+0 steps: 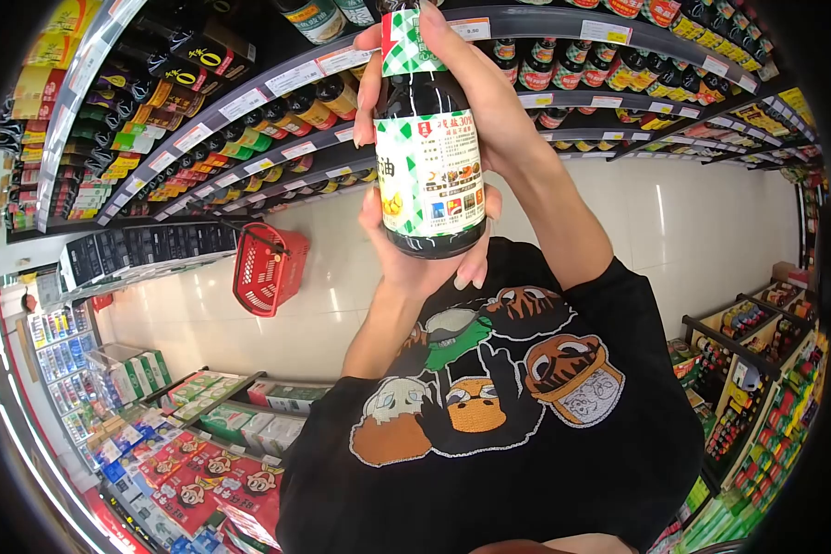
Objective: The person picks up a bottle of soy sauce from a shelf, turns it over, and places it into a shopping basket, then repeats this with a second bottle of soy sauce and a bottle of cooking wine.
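A dark glass soy sauce bottle (pixel 429 180) with a green-and-white checked label stands nearly upright in front of me, its printed side facing the camera. My right hand (pixel 475 83) is closed around its neck and shoulder, with fingers showing at the left side. Beneath, my left hand (pixel 415 268) cups the base, and its fingers wrap up on both sides. The bottle's cap is mostly cut off by the top of the view.
Shelves of bottled sauces (pixel 286 115) with price tags curve across the top. A red shopping basket (pixel 270 270) sits on the pale tiled floor (pixel 342 268) to the left. Boxed goods (pixel 208 489) are stacked at lower left, and another bottle rack (pixel 748 369) stands at right.
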`<control>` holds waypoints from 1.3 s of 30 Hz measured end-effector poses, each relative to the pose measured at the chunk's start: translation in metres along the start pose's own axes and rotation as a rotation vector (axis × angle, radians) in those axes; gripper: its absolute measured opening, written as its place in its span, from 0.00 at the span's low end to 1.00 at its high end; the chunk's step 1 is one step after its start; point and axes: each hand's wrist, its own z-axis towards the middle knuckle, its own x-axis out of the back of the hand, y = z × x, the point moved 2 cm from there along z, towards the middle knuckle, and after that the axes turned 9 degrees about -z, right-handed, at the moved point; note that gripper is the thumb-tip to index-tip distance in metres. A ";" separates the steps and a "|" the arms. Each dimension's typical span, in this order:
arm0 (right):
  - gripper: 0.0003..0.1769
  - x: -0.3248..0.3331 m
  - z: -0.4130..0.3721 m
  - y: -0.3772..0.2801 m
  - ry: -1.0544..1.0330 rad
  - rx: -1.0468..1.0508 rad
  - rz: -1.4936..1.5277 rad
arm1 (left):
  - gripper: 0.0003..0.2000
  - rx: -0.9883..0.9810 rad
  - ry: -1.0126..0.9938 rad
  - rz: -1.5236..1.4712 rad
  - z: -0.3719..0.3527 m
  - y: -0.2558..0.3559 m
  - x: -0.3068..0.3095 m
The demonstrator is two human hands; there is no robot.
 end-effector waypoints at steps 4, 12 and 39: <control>0.32 -0.001 0.001 -0.001 -0.007 0.013 -0.002 | 0.55 -0.027 -0.044 0.019 0.002 -0.001 0.000; 0.34 -0.005 -0.002 -0.010 -0.033 0.073 -0.055 | 0.58 -0.009 -0.048 0.013 0.005 -0.003 0.002; 0.21 -0.006 0.001 -0.030 0.249 0.013 -0.272 | 0.30 -0.281 0.215 1.047 -0.004 0.017 -0.019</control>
